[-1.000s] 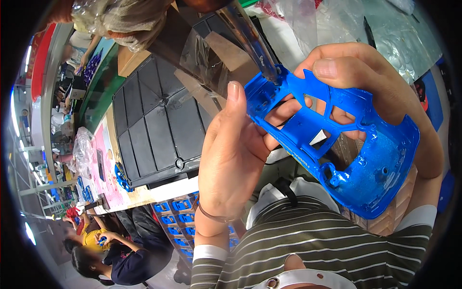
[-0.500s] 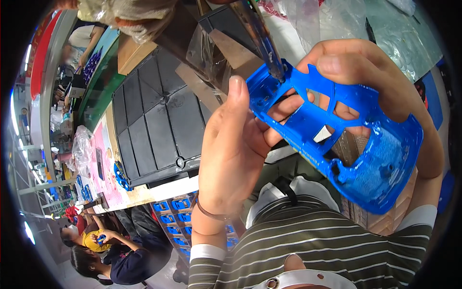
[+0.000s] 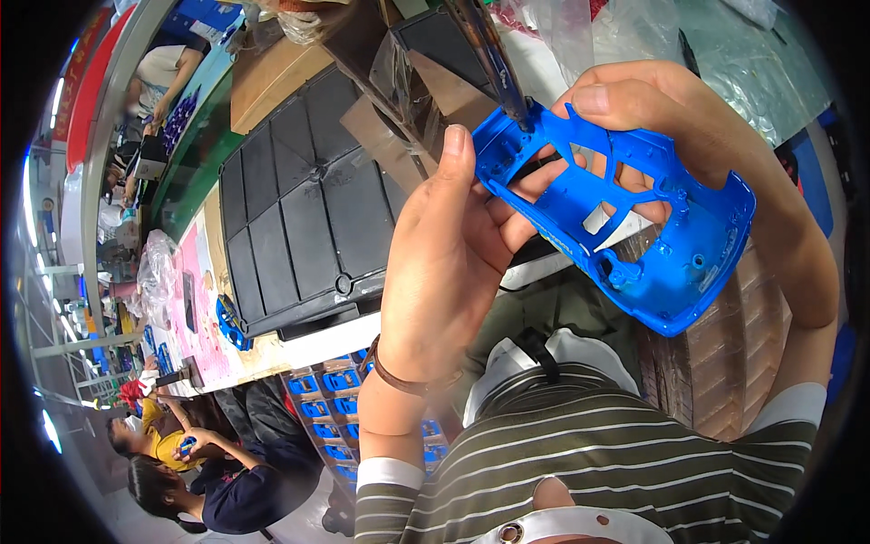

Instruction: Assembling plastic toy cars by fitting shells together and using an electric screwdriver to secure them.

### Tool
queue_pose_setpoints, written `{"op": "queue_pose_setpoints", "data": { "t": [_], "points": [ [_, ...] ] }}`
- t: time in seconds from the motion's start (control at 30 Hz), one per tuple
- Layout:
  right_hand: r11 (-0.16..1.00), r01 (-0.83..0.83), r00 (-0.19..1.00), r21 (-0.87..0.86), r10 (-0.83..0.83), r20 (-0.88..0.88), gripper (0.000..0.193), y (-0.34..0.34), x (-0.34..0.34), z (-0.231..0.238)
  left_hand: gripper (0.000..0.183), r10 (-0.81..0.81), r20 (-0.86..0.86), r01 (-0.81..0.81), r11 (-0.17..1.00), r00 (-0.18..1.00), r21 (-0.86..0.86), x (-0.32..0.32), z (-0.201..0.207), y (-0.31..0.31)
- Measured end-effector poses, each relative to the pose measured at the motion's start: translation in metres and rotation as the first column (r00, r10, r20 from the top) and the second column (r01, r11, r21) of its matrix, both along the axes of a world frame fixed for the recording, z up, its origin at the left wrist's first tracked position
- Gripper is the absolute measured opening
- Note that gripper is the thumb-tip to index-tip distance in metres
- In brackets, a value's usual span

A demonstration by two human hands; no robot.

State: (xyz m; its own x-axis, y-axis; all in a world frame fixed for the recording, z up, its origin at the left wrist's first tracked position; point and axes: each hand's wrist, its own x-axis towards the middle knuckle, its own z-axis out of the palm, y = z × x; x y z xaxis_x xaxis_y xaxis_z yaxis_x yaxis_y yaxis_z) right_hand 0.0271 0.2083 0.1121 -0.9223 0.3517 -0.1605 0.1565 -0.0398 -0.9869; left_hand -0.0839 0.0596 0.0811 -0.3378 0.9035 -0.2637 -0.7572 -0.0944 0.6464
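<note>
Right hand (image 3: 666, 104): grip closed on blue shell (image 3: 684, 249), thumb over upper edge. Left hand (image 3: 444, 231): loose cupped grip, fingers beneath, thumb raised. Shell aloft; wide end now higher in view. Dark rod (image 3: 497, 68) still meets narrow end; working spot apparently unchanged. Leftward: black ribbed bin (image 3: 304, 204), desk (image 3: 349, 334).

The shell (image 3: 589, 192) lies between the left hand's (image 3: 444, 236) fingers and the right hand's (image 3: 689, 118). Just beyond the left fingertips, the rod (image 3: 494, 59) has its tip at the shell's far end. Left of these fingers, the crate (image 3: 294, 204) sits on the table (image 3: 267, 361); parts (image 3: 343, 380) lie lower, toward the body. Film (image 3: 739, 82) spreads beyond the right fingers.
</note>
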Motion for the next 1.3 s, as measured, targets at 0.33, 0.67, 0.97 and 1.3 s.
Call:
{"op": "queue_pose_setpoints", "data": {
  "t": [0.33, 0.67, 0.97, 1.3],
  "points": [
    [0.917, -0.082, 0.984, 0.391, 0.137, -0.116, 0.044, 0.009, 0.005, -0.007, 0.052, 0.042, -0.003, -0.042, 0.999, 0.999, -0.028, 0.003, 0.003, -0.002],
    [0.972, 0.038, 0.999, 0.233, -0.033, -0.027, 0.045, -0.008, 0.004, 0.005, 0.056, 0.075, 0.016, -0.075, 0.997, 0.997, -0.027, 0.003, 0.001, -0.004],
    [1.000, -0.022, 0.993, 0.006, 0.021, 0.117, 0.042, 0.003, 0.003, -0.002, 0.046, -0.023, -0.099, 0.017, 0.998, 0.995, -0.067, -0.006, -0.003, 0.002],
    [0.891, -0.053, 0.998, 0.451, 0.038, 0.044, 0.037, -0.024, 0.027, -0.013, 0.044, -0.119, -0.057, 0.118, 0.993, 0.991, -0.016, 0.005, -0.027, -0.028]
  ]
}}
